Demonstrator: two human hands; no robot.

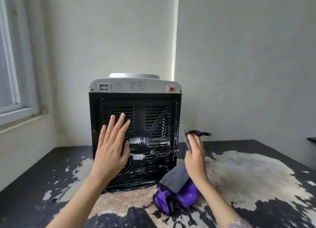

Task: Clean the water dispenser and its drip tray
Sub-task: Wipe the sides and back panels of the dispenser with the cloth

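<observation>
Two bare hands work at the back of a tabletop water dispenser (135, 125), which stands upright on a dark table (34, 176) whose coating has peeled away in large pale patches. Its black vented rear panel (136, 142) faces the camera, streaked across the middle with white smears (145, 140), and above it sits a grey top section with a red rocker switch (170, 89) at the right and a small rectangular socket (104, 87) at the left. The left hand (111, 149) is spread wide and flat, fingers straight, laid against the left side of the vent slots; whether the palm presses the panel cannot be told. The right hand (195, 159) is just beside the dispenser's lower right corner, holding a grey and purple cloth (177, 190): a grey strip runs up along the fingers and folds over their tips, while the bunched purple bulk hangs down onto the table. A white-framed window (12, 73) fills the left edge, and plain pale walls (239, 56) rise behind. The drip tray cannot be seen from this side.
</observation>
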